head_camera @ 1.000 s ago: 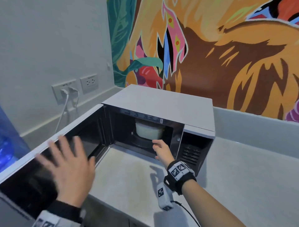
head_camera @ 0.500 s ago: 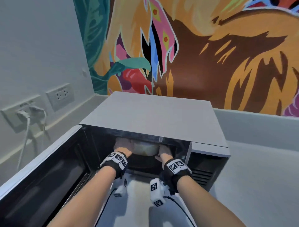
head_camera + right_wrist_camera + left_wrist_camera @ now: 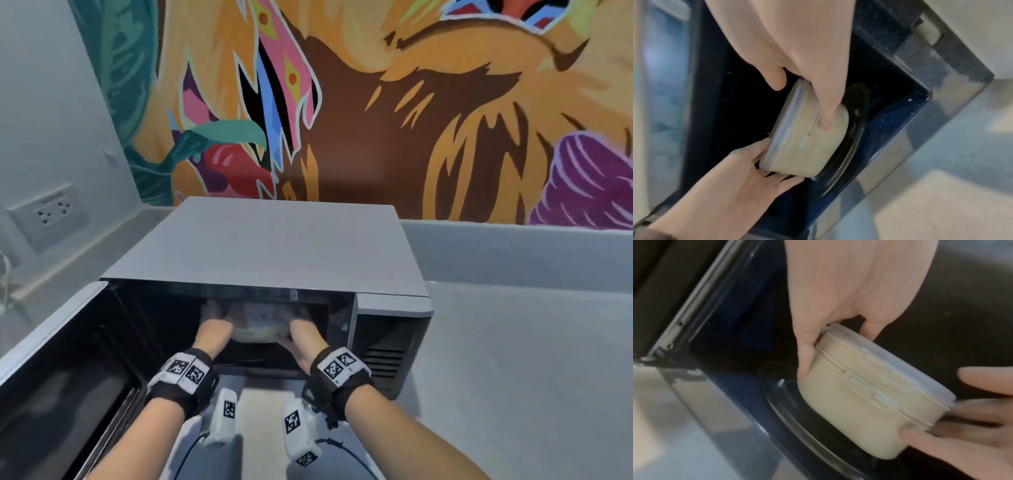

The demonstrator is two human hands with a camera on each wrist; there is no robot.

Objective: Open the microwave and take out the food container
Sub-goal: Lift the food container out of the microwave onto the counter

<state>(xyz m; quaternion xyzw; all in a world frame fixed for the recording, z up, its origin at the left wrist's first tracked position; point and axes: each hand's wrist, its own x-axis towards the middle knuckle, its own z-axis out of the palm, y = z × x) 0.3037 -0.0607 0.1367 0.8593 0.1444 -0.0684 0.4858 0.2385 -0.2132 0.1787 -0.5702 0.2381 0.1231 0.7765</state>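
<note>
You are in a kitchenette or break-room corner: microwave [image 3: 274,246] on grey bench [image 3: 513,342], wall sockets [image 3: 51,216] at left, painted mural [image 3: 376,102] behind.

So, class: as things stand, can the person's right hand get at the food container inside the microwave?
Yes, it seems so: the door is swung open, and the right hand already grips the food container over the turntable, opposite the left hand.
</note>
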